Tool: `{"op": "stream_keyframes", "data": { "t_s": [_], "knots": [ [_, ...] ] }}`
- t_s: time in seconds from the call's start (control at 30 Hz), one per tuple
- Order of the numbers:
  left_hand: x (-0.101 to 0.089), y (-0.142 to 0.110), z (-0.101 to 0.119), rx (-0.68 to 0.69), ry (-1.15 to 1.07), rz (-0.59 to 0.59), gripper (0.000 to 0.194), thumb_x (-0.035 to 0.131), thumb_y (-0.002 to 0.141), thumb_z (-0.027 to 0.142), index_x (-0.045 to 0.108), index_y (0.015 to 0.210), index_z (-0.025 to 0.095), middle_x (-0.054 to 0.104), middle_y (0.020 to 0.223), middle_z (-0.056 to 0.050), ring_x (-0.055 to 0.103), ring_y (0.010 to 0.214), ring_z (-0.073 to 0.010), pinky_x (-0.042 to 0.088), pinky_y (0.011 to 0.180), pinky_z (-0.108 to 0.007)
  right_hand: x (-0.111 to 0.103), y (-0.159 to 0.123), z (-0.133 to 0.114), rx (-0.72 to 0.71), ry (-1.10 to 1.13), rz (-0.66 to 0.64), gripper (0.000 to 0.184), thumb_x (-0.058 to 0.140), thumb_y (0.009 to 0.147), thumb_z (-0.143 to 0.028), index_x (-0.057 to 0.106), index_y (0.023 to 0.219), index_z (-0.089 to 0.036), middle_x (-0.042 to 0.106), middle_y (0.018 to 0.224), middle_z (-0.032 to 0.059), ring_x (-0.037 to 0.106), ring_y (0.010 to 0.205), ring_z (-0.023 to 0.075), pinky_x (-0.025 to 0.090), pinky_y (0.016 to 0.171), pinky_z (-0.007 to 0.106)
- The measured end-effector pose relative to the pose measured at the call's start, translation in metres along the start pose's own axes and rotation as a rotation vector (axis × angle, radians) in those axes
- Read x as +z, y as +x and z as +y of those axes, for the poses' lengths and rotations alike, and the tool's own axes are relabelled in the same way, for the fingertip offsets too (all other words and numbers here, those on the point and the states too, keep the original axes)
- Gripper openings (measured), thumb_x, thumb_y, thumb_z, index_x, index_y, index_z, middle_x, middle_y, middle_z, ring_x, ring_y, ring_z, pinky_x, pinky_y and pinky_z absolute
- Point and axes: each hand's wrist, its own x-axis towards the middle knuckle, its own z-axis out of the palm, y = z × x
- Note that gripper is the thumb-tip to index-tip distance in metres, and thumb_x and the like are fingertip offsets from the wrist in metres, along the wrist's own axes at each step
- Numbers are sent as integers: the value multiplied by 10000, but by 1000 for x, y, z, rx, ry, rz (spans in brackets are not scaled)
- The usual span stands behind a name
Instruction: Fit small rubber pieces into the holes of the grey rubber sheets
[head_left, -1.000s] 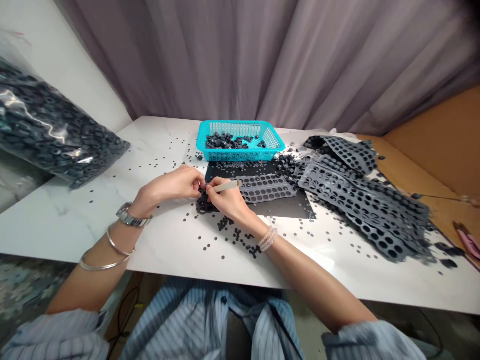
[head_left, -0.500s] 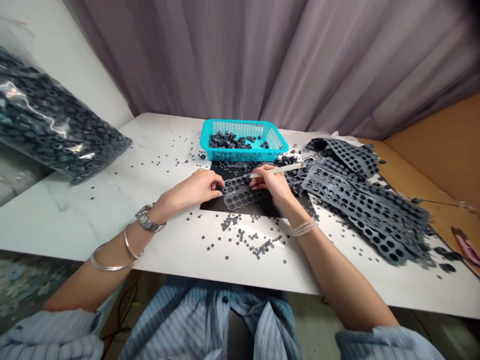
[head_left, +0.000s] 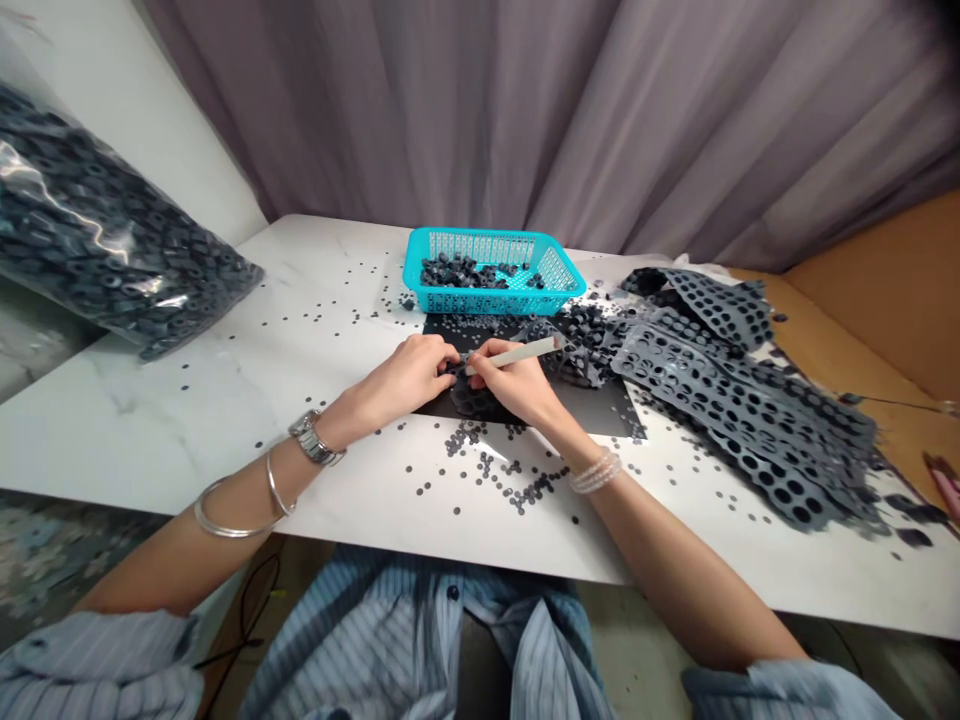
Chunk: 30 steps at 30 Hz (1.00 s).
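Note:
My right hand is closed around a white pen-like stick, its lower end pointing down and left at a dark grey perforated rubber sheet. At the left end of that sheet, the thumb and fingers of my left hand are pinched together on its edge. The two hands almost meet, and my right hand covers part of the sheet. Beneath them lies a black mat. Behind stands a turquoise basket with small black rubber pieces in it.
Punched grey rubber sheets are heaped at the right beside torn scraps. Small dark discs lie scattered over the white table. A large clear bag of black rubber pieces leans at the left.
My right hand has moved left, closer to my left hand, bringing the stick with it. The rubber sheet is now more hidden by my right hand. The camera view has shifted slightly.

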Motion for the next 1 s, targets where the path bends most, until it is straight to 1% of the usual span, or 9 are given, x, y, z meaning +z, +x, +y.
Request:
{"op": "stream_keyframes", "data": {
  "t_s": [0.17, 0.33, 0.5, 0.6, 0.7, 0.77, 0.87, 0.93, 1.0],
  "knots": [
    [-2, -2, 8, 12, 52, -14, 177, 559, 827, 155, 717, 904, 175, 618, 802, -43, 557, 708, -155, 397, 650, -289, 2, -2, -6, -33, -64, 1, 206, 502, 834, -211, 557, 638, -179, 629, 584, 2, 547, 556, 118, 365, 538, 227],
    [1, -5, 18, -10, 125, 0, 138, 525, 850, 155, 662, 832, 157, 598, 786, -48, 542, 707, -157, 386, 643, -293, 6, -3, -11, -60, -140, 20, 211, 497, 836, -170, 520, 628, -190, 601, 586, -6, 514, 569, 118, 337, 543, 234],
    [5, -5, 22, -7, 205, 41, 205, 456, 852, 94, 630, 757, 148, 590, 769, -64, 539, 696, -168, 387, 644, -309, 8, -4, -12, -106, -193, 30, 228, 481, 841, -142, 495, 621, -200, 578, 584, -4, 500, 568, 125, 329, 551, 248],
    [2, -5, 19, 0, 144, 46, 204, 478, 837, 98, 660, 764, 153, 617, 767, -53, 557, 702, -163, 396, 653, -296, 7, -4, -11, -108, -198, 44, 224, 482, 835, -140, 513, 621, -198, 579, 580, -3, 504, 569, 126, 340, 561, 249],
    [-4, -4, 14, -42, -8, 44, 143, 558, 830, 176, 698, 798, 169, 669, 780, -29, 585, 704, -152, 415, 658, -271, 6, -3, -10, -86, -176, 44, 214, 495, 813, -131, 538, 613, -193, 585, 569, -7, 508, 567, 126, 349, 562, 243],
    [-6, -5, 12, -69, -66, 46, 131, 584, 825, 209, 709, 808, 175, 693, 794, -24, 598, 707, -150, 425, 661, -263, 6, -3, -10, -76, -163, 43, 215, 502, 806, -127, 543, 605, -192, 589, 564, -8, 513, 565, 126, 355, 562, 239],
    [-8, -7, 11, -36, -33, 47, 144, 569, 830, 201, 709, 814, 173, 698, 817, -34, 597, 713, -151, 422, 664, -266, 7, -2, -10, -84, -158, 48, 224, 508, 805, -123, 545, 595, -191, 591, 548, -7, 515, 553, 125, 361, 559, 238],
    [-8, -8, 12, -3, 16, 30, 160, 547, 838, 187, 705, 815, 175, 697, 813, -36, 592, 706, -151, 413, 659, -270, 8, -2, -9, -88, -156, 52, 223, 506, 800, -111, 550, 596, -189, 598, 544, -4, 521, 547, 123, 367, 557, 236],
    [-8, -8, 12, -2, 40, 1, 164, 540, 837, 179, 703, 817, 180, 703, 796, -31, 599, 703, -153, 414, 661, -271, 8, -1, -7, -81, -137, 47, 214, 506, 795, -101, 558, 605, -185, 617, 555, -2, 538, 550, 121, 382, 560, 230]
  ]
}}
